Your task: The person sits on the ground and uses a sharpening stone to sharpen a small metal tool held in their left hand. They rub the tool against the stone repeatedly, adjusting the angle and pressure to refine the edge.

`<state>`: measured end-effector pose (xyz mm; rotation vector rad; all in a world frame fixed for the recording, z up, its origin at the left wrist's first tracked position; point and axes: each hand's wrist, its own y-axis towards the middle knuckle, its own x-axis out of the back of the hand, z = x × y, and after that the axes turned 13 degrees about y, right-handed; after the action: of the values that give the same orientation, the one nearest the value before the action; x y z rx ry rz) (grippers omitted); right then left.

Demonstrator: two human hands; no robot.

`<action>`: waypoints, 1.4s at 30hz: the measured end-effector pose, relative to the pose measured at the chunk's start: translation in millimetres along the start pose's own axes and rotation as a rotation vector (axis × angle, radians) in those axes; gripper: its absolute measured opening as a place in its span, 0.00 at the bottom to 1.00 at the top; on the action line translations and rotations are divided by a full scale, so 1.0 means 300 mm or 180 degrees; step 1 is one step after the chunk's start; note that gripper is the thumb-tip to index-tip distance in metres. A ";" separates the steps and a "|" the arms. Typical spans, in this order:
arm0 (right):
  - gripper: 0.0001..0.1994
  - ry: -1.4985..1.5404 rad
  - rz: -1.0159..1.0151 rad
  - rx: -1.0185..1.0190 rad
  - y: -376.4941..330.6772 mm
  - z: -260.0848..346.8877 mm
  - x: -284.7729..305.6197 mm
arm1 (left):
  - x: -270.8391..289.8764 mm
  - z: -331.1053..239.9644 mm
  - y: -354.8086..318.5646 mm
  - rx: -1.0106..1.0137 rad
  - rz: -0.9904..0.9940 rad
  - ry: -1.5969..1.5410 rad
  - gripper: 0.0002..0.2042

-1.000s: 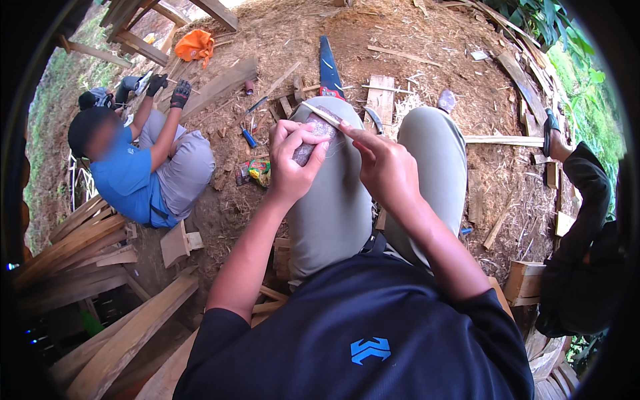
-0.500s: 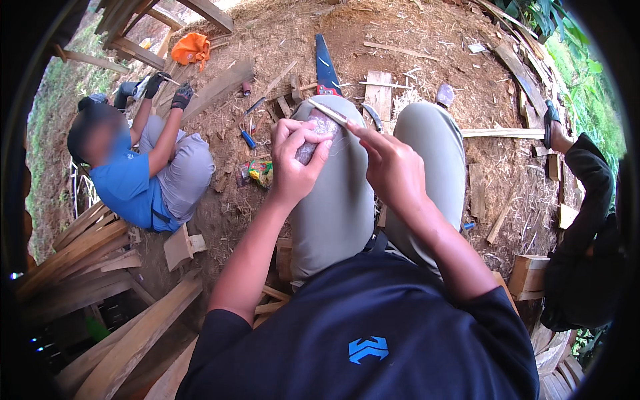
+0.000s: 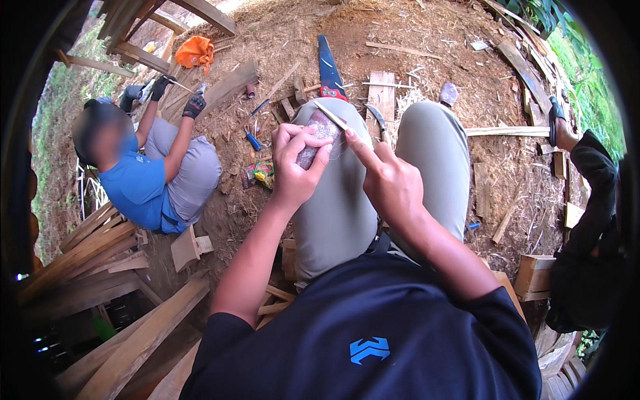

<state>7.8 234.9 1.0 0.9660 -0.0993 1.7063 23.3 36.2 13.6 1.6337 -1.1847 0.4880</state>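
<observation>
Over my left knee, my left hand (image 3: 299, 159) is closed around a speckled purple-grey piece (image 3: 325, 125) whose exact kind I cannot make out. Across the top of that piece lies a slim pale wooden stick (image 3: 329, 114), tilted with its free end pointing away and to the left. My right hand (image 3: 395, 179) has its other fingers curled in and the index finger stretched along the stick's near end; the thumb is hidden. Beyond my knees rest a handsaw (image 3: 327, 67) with a dark blue blade and red handle, and a curved blade (image 3: 377, 119).
A co-worker (image 3: 143, 180) in a blue shirt and gloves crouches at left, holding a thin stick. Another person's leg (image 3: 590, 160) is at right. Blue-handled tool (image 3: 253, 141), colourful packet (image 3: 265, 174), orange bag (image 3: 195, 52), stacked planks (image 3: 143, 340) and wooden box (image 3: 535, 277) surround me.
My right hand's index finger has straightened along the stick, and the stick's near end has shifted slightly. My left hand keeps its hold. The co-worker's hands have moved a little.
</observation>
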 end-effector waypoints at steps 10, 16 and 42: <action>0.30 -0.0006 0.0195 0.0079 0.014 -0.013 -0.001 | 0.002 0.005 -0.004 -0.0037 0.0027 0.0009 0.05; 0.31 -0.0260 0.0063 0.0151 0.027 0.017 -0.036 | -0.019 0.009 -0.004 0.0131 -0.0123 -0.0200 0.06; 0.33 -0.1143 0.0239 0.0622 0.000 0.021 -0.031 | -0.010 0.011 0.003 0.0087 -0.0027 -0.0157 0.04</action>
<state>11.6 224.5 -0.7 1.4250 -0.2092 1.6150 20.7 34.6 10.4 1.6819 -1.2118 0.4629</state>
